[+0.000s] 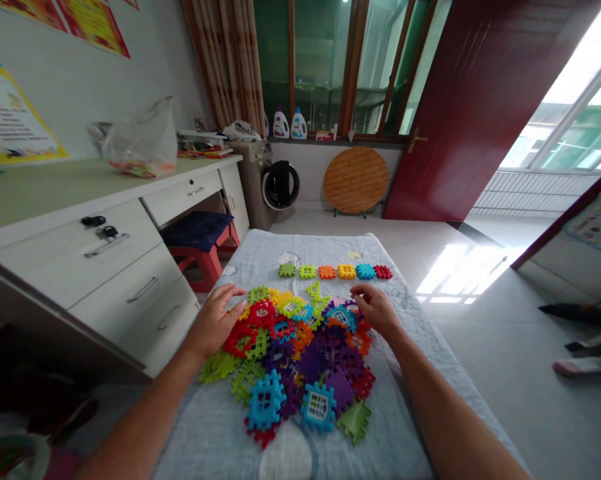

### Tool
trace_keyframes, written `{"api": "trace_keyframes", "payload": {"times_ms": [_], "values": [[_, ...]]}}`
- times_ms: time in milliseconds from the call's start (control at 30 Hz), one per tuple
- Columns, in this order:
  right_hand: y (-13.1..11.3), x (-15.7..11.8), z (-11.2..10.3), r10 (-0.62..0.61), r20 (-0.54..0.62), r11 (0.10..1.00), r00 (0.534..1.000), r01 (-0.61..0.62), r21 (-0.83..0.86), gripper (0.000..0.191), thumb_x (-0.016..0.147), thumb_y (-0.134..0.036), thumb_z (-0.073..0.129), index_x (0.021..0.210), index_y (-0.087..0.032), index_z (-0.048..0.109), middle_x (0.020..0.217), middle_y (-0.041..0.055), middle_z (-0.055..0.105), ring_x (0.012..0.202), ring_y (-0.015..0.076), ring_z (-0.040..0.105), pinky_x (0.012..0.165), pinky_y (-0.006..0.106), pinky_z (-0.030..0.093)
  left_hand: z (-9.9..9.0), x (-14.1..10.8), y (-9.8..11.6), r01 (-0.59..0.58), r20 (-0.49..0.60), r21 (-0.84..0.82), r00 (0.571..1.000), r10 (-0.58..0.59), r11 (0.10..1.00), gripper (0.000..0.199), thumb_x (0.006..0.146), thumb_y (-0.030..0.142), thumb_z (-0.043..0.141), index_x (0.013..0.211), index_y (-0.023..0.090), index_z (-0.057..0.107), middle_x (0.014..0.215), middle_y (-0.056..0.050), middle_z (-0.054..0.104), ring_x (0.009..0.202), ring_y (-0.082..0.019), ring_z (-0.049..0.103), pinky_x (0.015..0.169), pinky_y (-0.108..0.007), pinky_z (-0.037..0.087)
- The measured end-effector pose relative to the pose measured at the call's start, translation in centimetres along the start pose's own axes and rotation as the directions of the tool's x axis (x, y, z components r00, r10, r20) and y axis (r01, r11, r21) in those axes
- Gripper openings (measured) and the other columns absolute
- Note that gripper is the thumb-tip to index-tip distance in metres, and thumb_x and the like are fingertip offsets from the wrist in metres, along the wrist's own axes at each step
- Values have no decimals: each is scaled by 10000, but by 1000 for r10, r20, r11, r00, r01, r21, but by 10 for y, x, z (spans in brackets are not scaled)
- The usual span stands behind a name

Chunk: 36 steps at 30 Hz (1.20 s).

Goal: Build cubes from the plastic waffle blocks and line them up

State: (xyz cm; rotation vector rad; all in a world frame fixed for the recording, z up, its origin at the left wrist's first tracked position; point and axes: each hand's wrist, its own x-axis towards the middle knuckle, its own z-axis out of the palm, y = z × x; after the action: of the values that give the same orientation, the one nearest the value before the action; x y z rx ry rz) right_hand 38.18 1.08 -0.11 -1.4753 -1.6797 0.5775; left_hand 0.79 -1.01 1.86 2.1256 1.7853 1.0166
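Observation:
A heap of colourful plastic interlocking tiles (308, 360) with notched edges lies on the cloth-covered table (395, 427). Some tiles have window-like cut-outs, such as the blue tile (318, 407) at the near side. My left hand (214, 321) rests at the heap's left edge beside red and yellow tiles, thumb and fingers apart and nothing visible between them. At the right edge, my right hand (379, 309) hovers with fingers loosely bent near a blue tile; no piece shows in it. Beyond the heap, several blocks, including an orange block (326, 272), form a row.
To the left runs a white desk with drawers (130, 267), bearing a plastic bag (143, 143). A red stool (200, 247) with a dark top stands under it. Farther back are a washing machine (255, 180), a round wooden tabletop (356, 180) and a dark red door (460, 113).

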Motion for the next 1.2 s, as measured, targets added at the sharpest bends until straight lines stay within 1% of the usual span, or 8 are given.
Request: {"api": "trace_keyframes", "payload": {"times_ms": [100, 233, 400, 500, 667, 900, 1067, 1200], "values": [[-10, -2, 1, -126, -18, 984, 992, 122, -129, 175, 746, -212, 504, 840, -185, 648, 720, 18, 630, 643, 139, 532, 658, 278, 427, 18, 7, -27, 120, 43, 103, 991, -125, 987, 517, 790, 532, 430, 1075, 142, 615, 1205, -148, 577, 1190, -291, 496, 1054, -429, 349], [-40, -8, 10, -314, 137, 928, 939, 334, -162, 155, 787, -210, 533, 885, -198, 653, 878, 47, 668, 886, 192, 547, 844, 346, 400, 33, 22, -32, 186, 171, 165, 962, -214, 969, 618, 777, 571, 408, 1139, 104, 591, 1209, -186, 591, 1166, -304, 527, 1027, -415, 370], [-74, -10, 36, -389, 433, 838, 813, 508, -200, 304, 761, -209, 595, 1063, -220, 629, 1042, 60, 657, 1003, 224, 502, 893, 381, 359, 30, 24, -9, 176, 279, -41, 947, -158, 984, 561, 776, 563, 450, 1107, 143, 619, 1163, -132, 640, 1103, -276, 578, 982, -375, 417], [-81, -6, 51, -356, 506, 801, 785, 536, -268, 277, 736, -121, 564, 977, -218, 662, 992, 58, 662, 962, 216, 513, 875, 372, 355, 24, 15, 1, 174, 325, -218, 941, -97, 960, 516, 786, 548, 483, 1117, 174, 614, 1140, -87, 661, 1060, -255, 602, 964, -362, 435], [-79, 2, 49, -398, 445, 842, 802, 512, -171, 209, 761, -98, 521, 885, -190, 662, 905, 56, 658, 884, 187, 545, 833, 335, 385, 15, 5, -4, 197, 266, -354, 958, -103, 914, 513, 803, 547, 489, 1125, 169, 617, 1121, -75, 673, 1067, -257, 597, 982, -378, 422], [-35, 12, -13, -145, 75, 989, 987, 143, 30, 256, 833, -270, 447, 988, -175, 627, 720, -2, 582, 629, 124, 502, 613, 254, 401, 9, 9, -33, 162, 171, -324, 979, -111, 932, 495, 808, 557, 487, 1108, 187, 620, 1118, -56, 667, 1073, -246, 589, 988, -354, 407], [5, 11, -32, 18, -32, 999, 999, -19, -27, 302, 800, -324, 450, 1001, -165, 610, 585, -43, 475, 529, 117, 440, 523, 246, 362, 8, 11, -40, 200, 217, -271, 966, -143, 942, 516, 784, 594, 502, 1078, 190, 633, 1149, -63, 654, 1107, -254, 570, 1011, -349, 388], [17, 10, -30, -28, -29, 981, 999, 22, -193, 245, 798, -267, 454, 937, -188, 641, 851, 39, 632, 747, 166, 562, 727, 320, 446, 10, 8, -31, 271, 264, -393, 949, -174, 879, 544, 759, 609, 536, 1095, 191, 629, 1122, -52, 671, 1083, -262, 590, 975, -354, 432]]}}
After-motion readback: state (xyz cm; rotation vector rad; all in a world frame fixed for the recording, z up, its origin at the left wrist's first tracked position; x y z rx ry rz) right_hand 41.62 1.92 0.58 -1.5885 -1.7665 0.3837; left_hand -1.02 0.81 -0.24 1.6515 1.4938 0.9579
